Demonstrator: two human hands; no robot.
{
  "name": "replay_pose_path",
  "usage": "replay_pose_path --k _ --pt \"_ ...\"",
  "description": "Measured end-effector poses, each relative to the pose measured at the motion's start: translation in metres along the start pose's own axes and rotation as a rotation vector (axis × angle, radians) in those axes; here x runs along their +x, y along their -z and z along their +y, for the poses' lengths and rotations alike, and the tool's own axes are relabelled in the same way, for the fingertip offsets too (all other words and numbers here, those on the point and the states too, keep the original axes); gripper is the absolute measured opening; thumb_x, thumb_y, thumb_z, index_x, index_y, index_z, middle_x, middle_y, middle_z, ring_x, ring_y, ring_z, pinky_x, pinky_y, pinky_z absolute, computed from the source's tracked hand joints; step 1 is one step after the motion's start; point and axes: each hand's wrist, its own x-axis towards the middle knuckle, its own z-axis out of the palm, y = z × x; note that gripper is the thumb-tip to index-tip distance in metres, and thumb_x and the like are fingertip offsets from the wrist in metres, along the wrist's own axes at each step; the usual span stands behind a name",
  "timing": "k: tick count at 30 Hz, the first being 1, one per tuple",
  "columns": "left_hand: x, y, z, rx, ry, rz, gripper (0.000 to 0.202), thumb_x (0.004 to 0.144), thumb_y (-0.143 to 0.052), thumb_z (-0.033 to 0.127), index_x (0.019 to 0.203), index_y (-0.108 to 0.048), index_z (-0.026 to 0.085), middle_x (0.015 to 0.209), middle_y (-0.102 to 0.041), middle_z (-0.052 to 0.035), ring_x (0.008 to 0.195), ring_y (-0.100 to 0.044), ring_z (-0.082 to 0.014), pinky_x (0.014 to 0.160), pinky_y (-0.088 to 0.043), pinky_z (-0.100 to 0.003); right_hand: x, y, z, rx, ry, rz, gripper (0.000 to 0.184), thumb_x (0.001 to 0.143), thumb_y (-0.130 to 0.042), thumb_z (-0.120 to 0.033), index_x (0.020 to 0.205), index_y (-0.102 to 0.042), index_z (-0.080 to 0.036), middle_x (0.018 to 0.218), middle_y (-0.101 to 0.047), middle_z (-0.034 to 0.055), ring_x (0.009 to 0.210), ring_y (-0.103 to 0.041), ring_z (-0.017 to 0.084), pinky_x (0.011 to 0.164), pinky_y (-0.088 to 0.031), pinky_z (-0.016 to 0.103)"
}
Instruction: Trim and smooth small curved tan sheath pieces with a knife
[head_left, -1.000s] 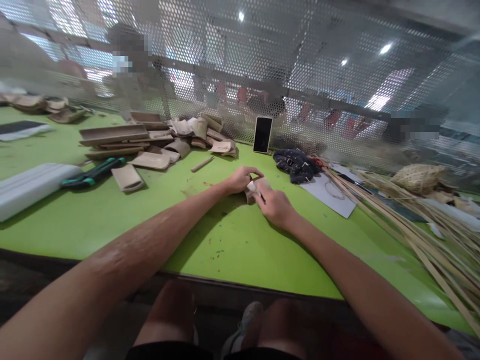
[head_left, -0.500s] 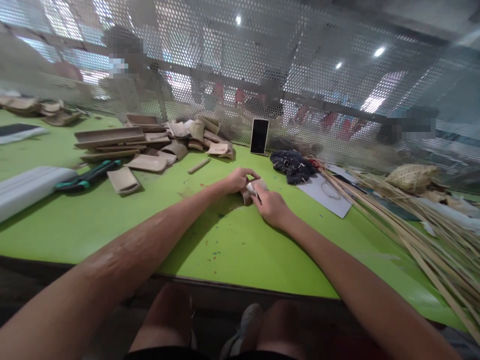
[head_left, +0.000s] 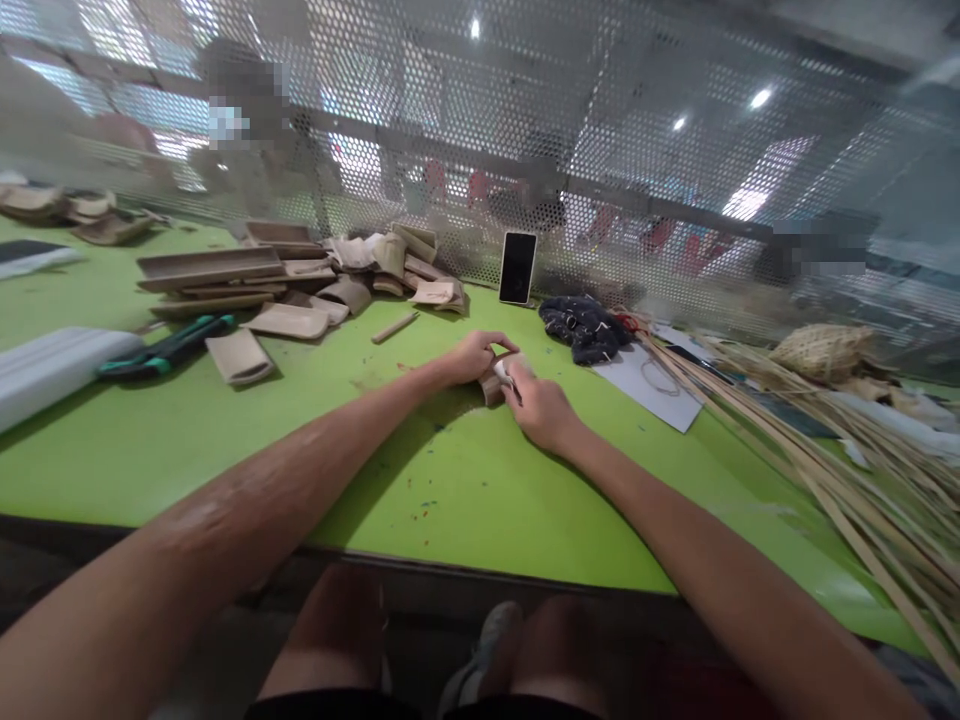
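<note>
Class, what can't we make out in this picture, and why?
In the head view:
Full shape of the curved piece: partly covered by the left hand and right hand.
White item at the right hand: too small to identify.
Left end of the white block: cut off by the edge.
Person: blurred behind the perforated screen.

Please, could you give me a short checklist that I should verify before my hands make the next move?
1. Left hand steadying the curved piece: ok, its fingers are on it.
2. Right hand holding the small white item: ok, between the fingers.
3. What that white item is: cannot tell, the fingers partly cover it.
4. Green-and-black tool away from both hands: ok, it lies beside the white block.
5. Phone upright: ok, standing beyond the hands.
6. Table free of specks: not ok, small coloured ones are scattered nearby.
</note>
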Motion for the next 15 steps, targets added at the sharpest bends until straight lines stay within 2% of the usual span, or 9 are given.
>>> replay_pose_path --k 5,8,11,15 --pt "0.0 -0.001 0.0 -0.022 -0.028 0.026 0.048 0.07 -0.045 0.005 0.107 -0.074 0.011 0.095 -0.075 -0.0081 0.072 -0.06 -0.015 0.065 -0.046 -0.024 -0.001 -0.007 -0.007 -0.005 0.07 -0.017 0.033 0.101 -0.036 -0.033 0.124 -0.055 -0.017 0.091 -0.073 0.0113 0.071 -0.061 0.022 0.063 -0.033 0.03" --pt "0.0 -0.002 -0.001 -0.023 0.026 0.014 0.049 0.07 -0.045 0.008 0.109 -0.075 0.011 0.083 -0.074 -0.0079 0.063 -0.057 -0.0156 0.059 -0.043 -0.026 0.004 -0.005 0.006 -0.026 -0.031 -0.008 0.034 0.099 -0.039 -0.029 0.128 -0.052 -0.016 0.09 -0.073 0.0112 0.072 -0.062 0.023 0.063 -0.035 0.03" --pt "0.001 -0.002 0.0 0.004 0.065 0.018 0.049 0.072 -0.045 0.011 0.11 -0.075 0.011 0.071 -0.071 -0.0065 0.056 -0.052 -0.0163 0.055 -0.04 -0.028 0.01 -0.002 0.026 -0.047 -0.177 0.006 0.032 0.098 -0.039 -0.026 0.125 -0.053 -0.014 0.086 -0.072 0.0121 0.071 -0.062 0.024 0.063 -0.037 0.031" --pt "0.001 -0.003 0.001 0.025 0.023 0.054 0.048 0.07 -0.045 0.01 0.106 -0.077 0.012 0.08 -0.073 -0.0074 0.06 -0.053 -0.0168 0.057 -0.041 -0.028 0.011 -0.001 0.032 -0.035 -0.22 0.035 0.031 0.098 -0.039 -0.026 0.123 -0.054 -0.014 0.086 -0.071 0.0123 0.071 -0.061 0.024 0.064 -0.038 0.031"
